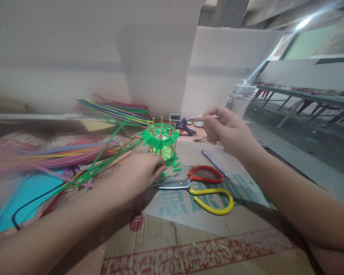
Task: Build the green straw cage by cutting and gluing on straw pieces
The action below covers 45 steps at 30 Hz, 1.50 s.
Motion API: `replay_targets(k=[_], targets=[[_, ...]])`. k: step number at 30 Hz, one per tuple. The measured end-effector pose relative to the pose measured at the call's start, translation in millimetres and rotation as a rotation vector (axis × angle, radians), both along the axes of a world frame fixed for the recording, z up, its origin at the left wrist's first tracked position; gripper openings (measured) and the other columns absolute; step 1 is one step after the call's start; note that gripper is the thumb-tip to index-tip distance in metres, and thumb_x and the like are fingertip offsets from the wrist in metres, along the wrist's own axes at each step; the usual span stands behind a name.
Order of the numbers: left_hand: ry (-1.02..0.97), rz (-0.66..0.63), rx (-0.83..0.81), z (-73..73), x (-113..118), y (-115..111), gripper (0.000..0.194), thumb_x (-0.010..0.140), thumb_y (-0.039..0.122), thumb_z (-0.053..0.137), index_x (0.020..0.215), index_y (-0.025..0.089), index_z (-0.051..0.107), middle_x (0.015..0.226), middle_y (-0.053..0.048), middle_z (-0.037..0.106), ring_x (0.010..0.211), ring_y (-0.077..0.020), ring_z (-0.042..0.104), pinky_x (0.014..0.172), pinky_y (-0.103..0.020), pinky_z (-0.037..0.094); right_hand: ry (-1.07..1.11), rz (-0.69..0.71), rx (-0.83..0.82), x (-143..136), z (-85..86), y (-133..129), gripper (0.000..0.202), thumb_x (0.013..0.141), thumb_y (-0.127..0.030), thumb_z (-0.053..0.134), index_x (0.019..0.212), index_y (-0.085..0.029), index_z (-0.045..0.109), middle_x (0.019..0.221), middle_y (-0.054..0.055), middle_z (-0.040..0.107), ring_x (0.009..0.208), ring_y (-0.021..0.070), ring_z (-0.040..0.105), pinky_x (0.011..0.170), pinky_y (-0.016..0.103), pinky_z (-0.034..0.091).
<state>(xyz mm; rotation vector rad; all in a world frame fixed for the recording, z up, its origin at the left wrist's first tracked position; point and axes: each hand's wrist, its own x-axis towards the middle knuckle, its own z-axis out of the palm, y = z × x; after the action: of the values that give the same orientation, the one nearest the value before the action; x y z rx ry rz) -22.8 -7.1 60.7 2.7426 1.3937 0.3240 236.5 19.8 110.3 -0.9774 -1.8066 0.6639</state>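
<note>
My left hand (145, 168) rests low over the table with its fingers curled, close to small cut pieces of green pipe cleaner (176, 164). Whatever its fingertips hold, if anything, is hidden. Just beyond it stands a round frame of wooden sticks wrapped with green pipe cleaner (160, 139). Raised to the right, my right hand (225, 128) has thumb and fingers pinched together; what lies between them is too blurred to name. Scissors (209, 208) with one red and one yellow handle lie in front of the frame, blades near my left hand.
A blue glue gun (183, 128) sits behind the frame, with pliers (200, 139) nearby. A pen (215, 163) lies right of the scissors. Bundles of coloured pipe cleaners (111, 109) spread at the left and back. A clear bottle (242, 97) stands behind my right hand.
</note>
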Motion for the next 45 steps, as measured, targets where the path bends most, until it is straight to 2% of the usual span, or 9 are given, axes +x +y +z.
replay_targets(k=[7, 12, 17, 21, 28, 34, 39, 42, 45], targets=[[-0.015, -0.007, 0.014, 0.8, -1, -1, 0.025, 0.096, 0.03, 0.05, 0.086, 0.021, 0.071, 0.084, -0.004, 0.072, 0.078, -0.0212, 0.063, 0.066, -0.031, 0.038, -0.701, -0.504, 0.162, 36, 12.7, 14, 0.025, 0.095, -0.039, 0.057, 0.102, -0.019, 0.071, 0.065, 0.002, 0.061, 0.06, 0.0165, 0.053, 0.055, 0.028, 0.032], [-0.008, -0.011, 0.007, 2.4, 0, -2, 0.025, 0.096, 0.03, 0.051, 0.082, 0.021, 0.07, 0.082, -0.003, 0.071, 0.076, -0.0205, 0.062, 0.065, -0.031, 0.037, -0.852, -0.328, 0.139, 15, -1.2, 11, 0.043, 0.09, -0.05, 0.064, 0.121, -0.023, 0.072, 0.081, 0.005, 0.071, 0.066, 0.0186, 0.059, 0.06, 0.028, 0.035], [0.016, 0.007, 0.0, 2.4, 1, -1, 0.026, 0.096, 0.03, 0.05, 0.082, 0.021, 0.071, 0.082, -0.004, 0.072, 0.075, -0.0211, 0.062, 0.064, -0.032, 0.035, -0.599, -0.148, 0.259, -20, -8.1, 23, 0.027, 0.092, -0.033, 0.064, 0.114, -0.02, 0.074, 0.07, 0.0, 0.063, 0.062, 0.0128, 0.051, 0.06, 0.026, 0.034], [0.041, 0.027, 0.004, 2.2, 3, -1, 0.026, 0.095, 0.03, 0.05, 0.083, 0.021, 0.072, 0.083, -0.004, 0.072, 0.076, -0.022, 0.062, 0.063, -0.032, 0.034, -0.555, 0.004, 0.134, -36, -5.6, 46, 0.041, 0.088, -0.028, 0.069, 0.128, -0.022, 0.069, 0.066, -0.004, 0.058, 0.058, 0.0102, 0.045, 0.056, 0.025, 0.031], [0.03, 0.004, 0.005, 2.5, 2, -3, 0.024, 0.095, 0.027, 0.051, 0.083, 0.022, 0.072, 0.082, -0.003, 0.072, 0.075, -0.0204, 0.061, 0.063, -0.031, 0.033, -0.489, 0.131, 0.044, -40, -11.9, 62, 0.017, 0.083, -0.03, 0.069, 0.089, -0.019, 0.08, 0.079, 0.002, 0.073, 0.07, 0.0145, 0.059, 0.063, 0.027, 0.04], [0.04, 0.022, -0.003, 2.8, 3, -2, 0.025, 0.095, 0.029, 0.051, 0.085, 0.022, 0.073, 0.084, -0.004, 0.072, 0.077, -0.022, 0.062, 0.063, -0.031, 0.033, -0.158, 0.039, 0.026, -41, -9.2, 51, 0.017, 0.088, -0.033, 0.064, 0.083, -0.017, 0.065, 0.08, 0.001, 0.069, 0.059, 0.0096, 0.051, 0.055, 0.024, 0.039], [0.046, 0.031, -0.01, 1.4, 2, -2, 0.025, 0.095, 0.033, 0.051, 0.086, 0.022, 0.073, 0.084, -0.005, 0.073, 0.075, -0.0221, 0.061, 0.064, -0.031, 0.033, 0.132, 0.307, -0.085, -46, -0.7, 35, 0.032, 0.098, -0.053, 0.048, 0.087, -0.023, 0.045, 0.089, 0.003, 0.072, 0.053, 0.0089, 0.052, 0.053, 0.024, 0.044], [0.043, 0.032, 0.016, -0.3, 1, -2, 0.027, 0.095, 0.036, 0.051, 0.083, 0.023, 0.07, 0.079, -0.004, 0.07, 0.073, -0.0217, 0.06, 0.063, -0.031, 0.032, -0.04, 0.222, 0.052, -50, -0.6, 27, 0.027, 0.101, -0.046, 0.042, 0.09, -0.022, 0.049, 0.068, -0.001, 0.064, 0.054, 0.0126, 0.055, 0.054, 0.025, 0.041], [0.045, 0.033, 0.023, -0.9, 0, -2, 0.028, 0.096, 0.036, 0.05, 0.082, 0.023, 0.07, 0.078, -0.004, 0.069, 0.071, -0.0212, 0.058, 0.061, -0.031, 0.03, -0.439, -0.03, 0.358, -51, -1.0, 23, 0.018, 0.098, -0.031, 0.053, 0.104, -0.02, 0.065, 0.08, 0.003, 0.071, 0.07, 0.0156, 0.063, 0.064, 0.026, 0.04]])
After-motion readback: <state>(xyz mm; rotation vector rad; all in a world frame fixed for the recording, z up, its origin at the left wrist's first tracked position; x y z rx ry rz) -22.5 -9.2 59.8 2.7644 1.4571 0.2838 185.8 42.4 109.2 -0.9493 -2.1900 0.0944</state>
